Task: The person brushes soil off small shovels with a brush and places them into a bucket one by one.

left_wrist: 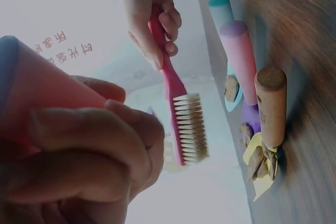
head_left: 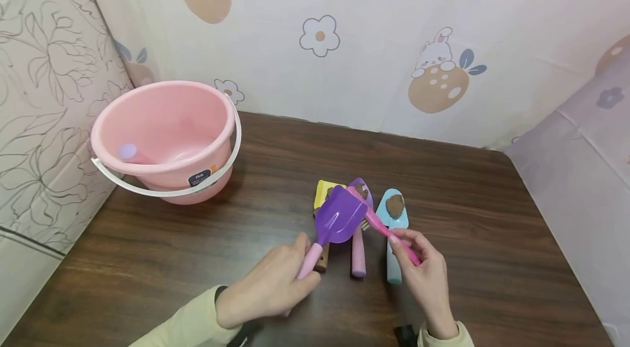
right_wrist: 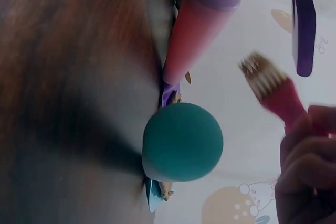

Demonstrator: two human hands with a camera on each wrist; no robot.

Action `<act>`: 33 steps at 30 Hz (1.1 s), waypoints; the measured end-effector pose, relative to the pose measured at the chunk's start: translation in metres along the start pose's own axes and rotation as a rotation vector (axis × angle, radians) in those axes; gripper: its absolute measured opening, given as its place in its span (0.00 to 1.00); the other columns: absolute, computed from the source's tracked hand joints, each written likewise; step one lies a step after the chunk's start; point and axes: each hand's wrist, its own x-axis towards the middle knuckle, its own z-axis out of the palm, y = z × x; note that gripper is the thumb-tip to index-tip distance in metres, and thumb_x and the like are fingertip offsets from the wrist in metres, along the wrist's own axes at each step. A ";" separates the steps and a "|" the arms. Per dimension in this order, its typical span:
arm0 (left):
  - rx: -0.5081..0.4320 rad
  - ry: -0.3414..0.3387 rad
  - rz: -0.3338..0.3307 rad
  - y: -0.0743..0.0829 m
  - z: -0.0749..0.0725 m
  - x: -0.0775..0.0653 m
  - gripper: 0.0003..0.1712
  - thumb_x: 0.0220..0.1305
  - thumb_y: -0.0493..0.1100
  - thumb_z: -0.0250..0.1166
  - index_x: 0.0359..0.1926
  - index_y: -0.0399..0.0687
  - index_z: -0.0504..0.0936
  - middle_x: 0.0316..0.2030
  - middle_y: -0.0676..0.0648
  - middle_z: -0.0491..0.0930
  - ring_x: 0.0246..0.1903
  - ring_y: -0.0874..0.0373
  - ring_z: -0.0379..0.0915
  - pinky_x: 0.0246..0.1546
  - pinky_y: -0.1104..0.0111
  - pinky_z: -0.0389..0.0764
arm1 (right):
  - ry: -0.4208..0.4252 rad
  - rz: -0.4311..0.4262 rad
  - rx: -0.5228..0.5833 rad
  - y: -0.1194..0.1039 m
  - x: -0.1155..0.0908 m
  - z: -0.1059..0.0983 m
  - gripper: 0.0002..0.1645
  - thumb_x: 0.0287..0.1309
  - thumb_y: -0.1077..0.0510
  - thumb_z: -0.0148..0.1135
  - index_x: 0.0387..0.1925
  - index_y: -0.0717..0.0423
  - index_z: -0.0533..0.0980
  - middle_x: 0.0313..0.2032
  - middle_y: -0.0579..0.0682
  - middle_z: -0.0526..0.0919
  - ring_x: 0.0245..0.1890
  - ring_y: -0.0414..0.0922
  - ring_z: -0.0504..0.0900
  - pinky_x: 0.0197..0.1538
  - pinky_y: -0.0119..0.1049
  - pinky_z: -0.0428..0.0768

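Note:
My left hand (head_left: pixel 270 281) grips the pink handle of a small shovel, its purple blade (head_left: pixel 339 216) raised above the table. In my right hand (head_left: pixel 425 276) is a pink brush (head_left: pixel 379 224), pinched by its handle, with pale bristles (left_wrist: pixel 191 127) that show in the left wrist view. The brush head is close beside the blade. Beneath them lie a yellow shovel (head_left: pixel 322 192) with a wooden handle, a purple shovel with a pink handle (head_left: pixel 359 257), and a light blue shovel (head_left: pixel 391 221). Brown clumps (head_left: pixel 395 206) rest on their blades.
A pink bucket (head_left: pixel 162 95) with a white carrying handle (head_left: pixel 236 142) stands at the back left. A purple-ended handle (head_left: pixel 129 152) shows inside it. Patterned cloth walls (head_left: pixel 374 24) border the dark wooden table (head_left: pixel 467 199) at the back and both sides.

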 end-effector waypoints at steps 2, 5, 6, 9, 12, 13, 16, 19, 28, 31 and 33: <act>-0.012 0.020 0.008 0.000 0.000 0.000 0.13 0.55 0.42 0.60 0.36 0.46 0.65 0.18 0.54 0.66 0.12 0.69 0.64 0.11 0.73 0.68 | -0.063 -0.025 -0.011 0.001 -0.002 0.002 0.06 0.55 0.63 0.66 0.37 0.52 0.82 0.20 0.47 0.79 0.13 0.33 0.62 0.15 0.30 0.59; -0.015 0.053 0.032 0.001 0.000 0.001 0.12 0.56 0.42 0.60 0.36 0.46 0.65 0.18 0.54 0.67 0.13 0.69 0.63 0.12 0.74 0.67 | -0.162 -0.060 -0.006 -0.001 -0.006 0.005 0.06 0.56 0.62 0.66 0.37 0.51 0.82 0.20 0.47 0.79 0.14 0.32 0.62 0.15 0.30 0.61; -0.012 0.061 0.039 0.001 0.000 0.001 0.12 0.56 0.42 0.60 0.36 0.46 0.65 0.18 0.54 0.67 0.13 0.69 0.63 0.12 0.74 0.67 | -0.192 -0.073 -0.001 -0.001 -0.007 0.005 0.05 0.57 0.61 0.65 0.37 0.51 0.82 0.20 0.47 0.79 0.14 0.31 0.62 0.15 0.30 0.61; -0.009 0.069 0.040 0.001 0.000 0.001 0.12 0.56 0.43 0.60 0.37 0.46 0.65 0.18 0.54 0.67 0.14 0.69 0.64 0.13 0.74 0.67 | -0.272 -0.094 0.025 -0.004 -0.009 0.006 0.05 0.58 0.61 0.64 0.36 0.51 0.82 0.19 0.47 0.79 0.14 0.31 0.62 0.15 0.30 0.63; -0.015 0.064 0.031 0.001 0.001 0.001 0.13 0.56 0.43 0.60 0.38 0.46 0.65 0.18 0.54 0.68 0.14 0.69 0.64 0.12 0.74 0.67 | -0.325 -0.098 0.024 -0.004 -0.011 0.005 0.04 0.60 0.60 0.62 0.35 0.49 0.82 0.18 0.46 0.79 0.14 0.30 0.63 0.15 0.30 0.64; -0.019 0.061 0.027 0.001 0.001 0.002 0.13 0.56 0.43 0.60 0.38 0.46 0.65 0.18 0.54 0.68 0.13 0.69 0.64 0.12 0.73 0.68 | -0.338 -0.095 0.023 -0.004 -0.011 0.004 0.04 0.60 0.60 0.62 0.35 0.49 0.82 0.17 0.45 0.78 0.13 0.30 0.63 0.15 0.30 0.63; -0.030 0.056 0.022 0.001 0.001 0.002 0.13 0.56 0.43 0.60 0.38 0.47 0.65 0.18 0.54 0.68 0.13 0.69 0.65 0.12 0.73 0.68 | -0.372 -0.095 0.027 -0.005 -0.011 0.003 0.05 0.62 0.59 0.60 0.34 0.49 0.81 0.16 0.43 0.77 0.13 0.30 0.61 0.15 0.30 0.62; -0.045 0.051 0.030 0.001 0.002 0.002 0.12 0.56 0.42 0.59 0.39 0.48 0.66 0.19 0.54 0.68 0.13 0.69 0.65 0.12 0.73 0.69 | -0.406 -0.104 0.048 -0.006 -0.012 0.003 0.06 0.64 0.59 0.58 0.33 0.51 0.81 0.16 0.44 0.77 0.13 0.30 0.60 0.14 0.30 0.60; -0.047 0.041 0.052 0.002 0.005 0.002 0.12 0.55 0.41 0.59 0.40 0.50 0.67 0.18 0.56 0.67 0.11 0.71 0.64 0.10 0.75 0.67 | -0.455 -0.059 0.085 -0.011 -0.011 -0.003 0.11 0.67 0.57 0.55 0.30 0.56 0.79 0.16 0.51 0.76 0.13 0.31 0.60 0.14 0.30 0.61; -0.037 0.039 0.073 0.001 0.005 0.002 0.12 0.56 0.41 0.58 0.40 0.49 0.67 0.18 0.56 0.67 0.10 0.72 0.63 0.10 0.76 0.66 | -0.432 -0.056 0.088 -0.010 -0.011 -0.004 0.10 0.66 0.58 0.55 0.31 0.57 0.79 0.16 0.51 0.76 0.12 0.31 0.60 0.14 0.31 0.61; -0.038 0.033 0.082 0.001 0.005 0.001 0.11 0.56 0.40 0.58 0.40 0.49 0.67 0.17 0.57 0.66 0.10 0.73 0.63 0.10 0.76 0.66 | -0.405 -0.056 0.093 -0.009 -0.010 -0.004 0.10 0.66 0.59 0.55 0.31 0.59 0.79 0.16 0.50 0.76 0.12 0.31 0.61 0.13 0.31 0.61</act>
